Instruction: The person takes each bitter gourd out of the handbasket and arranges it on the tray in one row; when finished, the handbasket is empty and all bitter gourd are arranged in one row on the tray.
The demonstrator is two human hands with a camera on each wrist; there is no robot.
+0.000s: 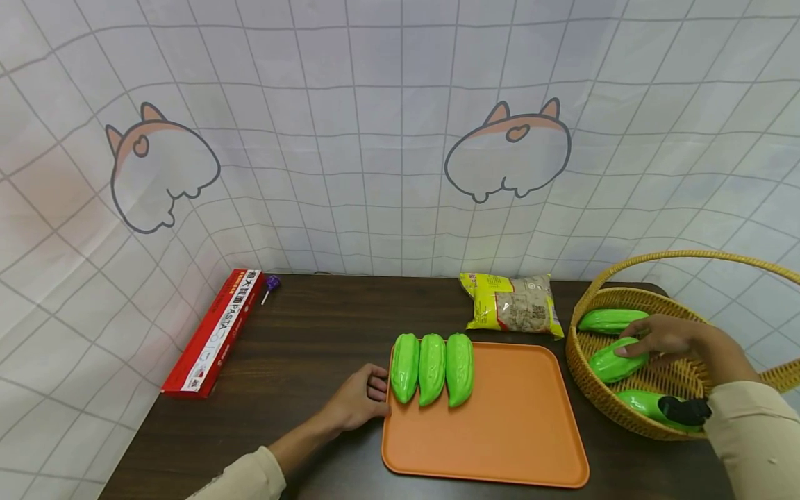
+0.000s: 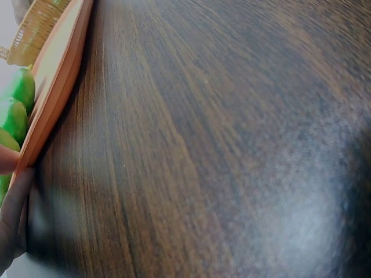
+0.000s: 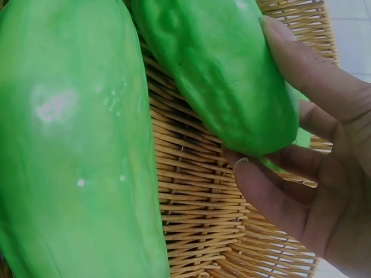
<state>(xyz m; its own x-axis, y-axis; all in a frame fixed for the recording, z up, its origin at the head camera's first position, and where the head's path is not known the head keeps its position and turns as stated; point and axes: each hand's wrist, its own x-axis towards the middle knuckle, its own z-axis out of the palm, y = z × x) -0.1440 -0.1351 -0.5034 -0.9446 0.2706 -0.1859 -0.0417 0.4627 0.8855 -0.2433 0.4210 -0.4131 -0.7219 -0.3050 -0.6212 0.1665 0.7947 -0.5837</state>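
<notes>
The right sleeve [image 1: 753, 437] is ending at the right hand [image 1: 673, 340], gripping 1 green gourd [image 1: 611, 362], long axis slanting left toward the tray [image 1: 512, 423] the left hand [image 1: 357, 401] is pinching.

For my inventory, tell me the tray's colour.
The tray is orange; the head view shows it best.

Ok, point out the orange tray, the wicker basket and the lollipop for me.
Orange tray [image 1: 494, 420]: head view, on its bare middle.
Wicker basket [image 1: 586, 384]: head view, on its left wall.
Lollipop [image 1: 273, 282]: head view, on its purple top.
</notes>
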